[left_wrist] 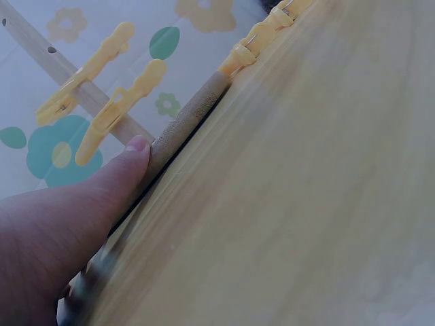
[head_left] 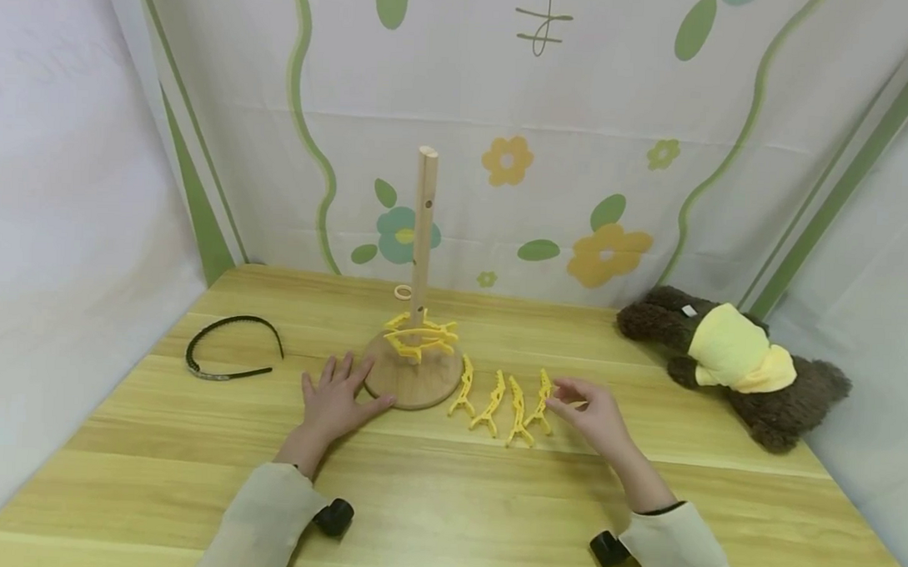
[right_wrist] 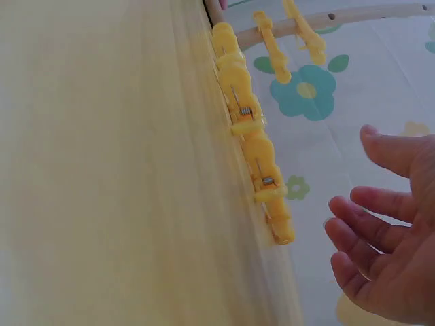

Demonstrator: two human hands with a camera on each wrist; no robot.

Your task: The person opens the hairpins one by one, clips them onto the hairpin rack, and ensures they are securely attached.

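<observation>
A wooden post [head_left: 423, 232] stands upright on a round wooden base [head_left: 413, 390]. Yellow alligator hair clips [head_left: 422, 336] are around the lower part of the post, lying roughly level. My left hand [head_left: 335, 404] is spread flat on the table, its fingertips and thumb [left_wrist: 129, 166] at the base's edge. Several more yellow hair clips [head_left: 517, 411] lie in a row on the table to the right of the base. Beside the rightmost clip [head_left: 544, 399] is my right hand [head_left: 595, 418]; in the right wrist view its fingers [right_wrist: 370, 224] are loosely bent, with nothing between them and the thumb.
A black headband [head_left: 229, 376] lies at the table's left. At the right back rests a dark brown plush toy [head_left: 788, 395] in a yellow top. A small pale ring [head_left: 403, 292] shows beside the post. Behind the table [head_left: 454, 500] hangs a flowered curtain [head_left: 461, 83].
</observation>
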